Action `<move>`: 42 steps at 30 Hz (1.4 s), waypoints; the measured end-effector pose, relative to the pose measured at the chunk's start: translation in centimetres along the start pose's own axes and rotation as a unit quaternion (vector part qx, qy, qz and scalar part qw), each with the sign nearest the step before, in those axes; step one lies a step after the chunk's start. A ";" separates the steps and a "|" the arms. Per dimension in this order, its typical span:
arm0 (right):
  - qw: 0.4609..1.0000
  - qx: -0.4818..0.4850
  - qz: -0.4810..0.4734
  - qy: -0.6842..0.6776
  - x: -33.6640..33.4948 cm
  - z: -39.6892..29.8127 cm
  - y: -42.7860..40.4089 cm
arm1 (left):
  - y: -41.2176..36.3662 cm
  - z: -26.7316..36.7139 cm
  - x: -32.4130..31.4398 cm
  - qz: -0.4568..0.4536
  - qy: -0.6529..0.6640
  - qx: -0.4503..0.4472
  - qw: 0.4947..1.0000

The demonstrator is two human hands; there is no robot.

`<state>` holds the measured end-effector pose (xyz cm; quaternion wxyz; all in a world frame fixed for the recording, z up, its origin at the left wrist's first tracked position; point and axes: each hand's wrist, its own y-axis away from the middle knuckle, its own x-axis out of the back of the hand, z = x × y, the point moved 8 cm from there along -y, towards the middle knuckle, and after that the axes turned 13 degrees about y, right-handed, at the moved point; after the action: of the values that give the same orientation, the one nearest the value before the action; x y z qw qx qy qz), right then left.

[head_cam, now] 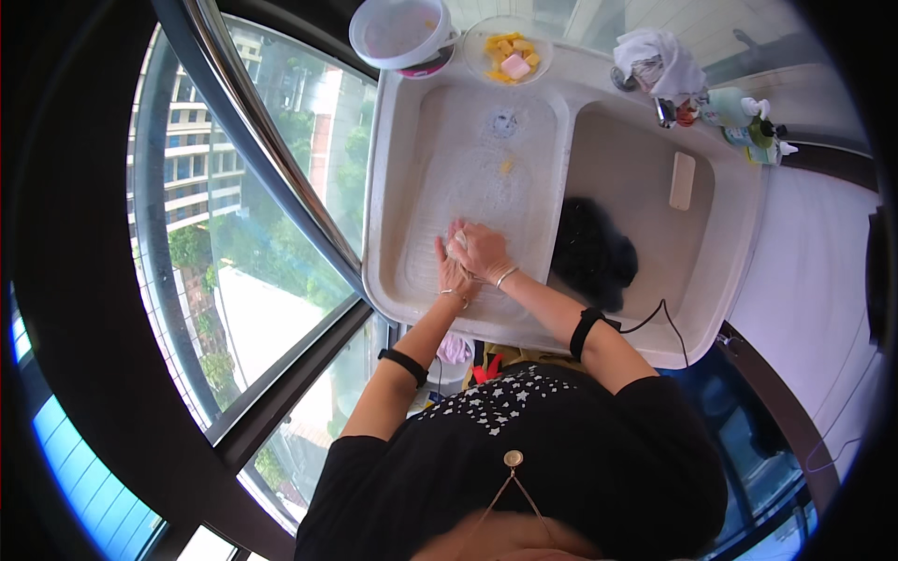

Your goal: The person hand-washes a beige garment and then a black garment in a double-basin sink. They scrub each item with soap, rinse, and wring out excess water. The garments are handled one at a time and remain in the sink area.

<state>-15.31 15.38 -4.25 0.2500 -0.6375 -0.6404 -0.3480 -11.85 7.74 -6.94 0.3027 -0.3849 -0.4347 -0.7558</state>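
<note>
Both of my hands are together over the ribbed washboard slope (428, 263) in the left basin of a white two-part laundry sink. My left hand (456, 277) lies underneath with its fingers extended. My right hand (485, 249) is curled on top of it. Between the two palms is a small wad of pale wet cloth (459, 249), mostly covered by my fingers. Farther up this basin are the drain (504, 123) and a small yellow scrap (506, 166). Dark cloth (593, 245) is bunched in murky water in the right basin (631, 154).
A bowl of yellow and pink soap pieces (515, 66) and a white bucket (400, 35) stand on the back rim. White cloth (659, 63) drapes the tap, beside several bottles (729, 109). A black cable (666, 315) crosses the front rim. A metal rail (273, 133) runs along the left window.
</note>
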 end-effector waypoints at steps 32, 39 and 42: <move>0.785 -0.374 0.178 -0.461 11.4 29.9 3.5 | -5.0 4.1 2.9 -0.022 0.146 0.077 0.986; 0.653 -0.422 0.110 -0.620 9.0 37.9 6.8 | -4.7 1.4 5.2 0.157 0.513 0.048 0.843; 0.551 -0.165 -0.180 -0.798 10.1 23.3 3.6 | -4.0 1.3 4.4 0.139 0.755 0.124 0.629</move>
<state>-9.50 39.49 -10.78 -0.5410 -0.5551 -0.6097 0.1657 -16.93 10.13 -4.45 0.6716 0.3057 -0.0852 -0.6695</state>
